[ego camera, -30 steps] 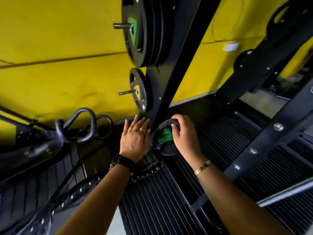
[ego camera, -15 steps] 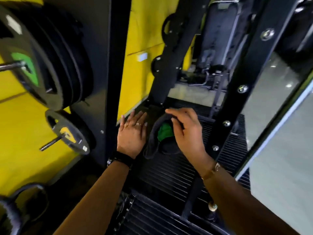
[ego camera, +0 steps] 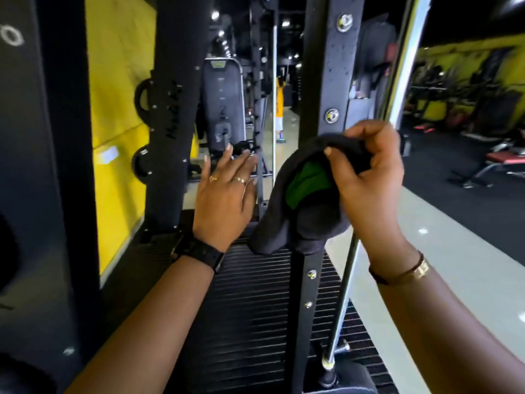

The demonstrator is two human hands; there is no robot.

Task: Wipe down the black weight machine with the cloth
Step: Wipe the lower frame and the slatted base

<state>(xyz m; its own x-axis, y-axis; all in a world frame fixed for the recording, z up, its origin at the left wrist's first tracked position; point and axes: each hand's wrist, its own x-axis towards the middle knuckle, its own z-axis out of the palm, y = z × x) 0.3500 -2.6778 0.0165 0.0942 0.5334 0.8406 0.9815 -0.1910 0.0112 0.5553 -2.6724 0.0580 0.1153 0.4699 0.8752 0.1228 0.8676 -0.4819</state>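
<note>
A dark grey cloth (ego camera: 301,223) with a green patch hangs from my right hand (ego camera: 369,177), which grips its top edge with curled fingers in front of a black bolted upright (ego camera: 332,66) of the weight machine. My left hand (ego camera: 224,191) is held flat with straight fingers, just left of the cloth and apart from it, above the ribbed black platform (ego camera: 255,308). Another black upright (ego camera: 173,109) of the machine stands behind and left of my left hand.
A chrome guide rod (ego camera: 343,294) runs down at the right of the bolted upright. Yellow padded wall (ego camera: 119,137) lies at the left behind the frame. Other gym machines and a distant person stand beyond. Grey floor (ego camera: 454,251) opens to the right.
My view has swung up and right from the weight plates to the uprights. Both hands have risen off the low frame, and my right hand has lifted the cloth up in front of the bolted upright.
</note>
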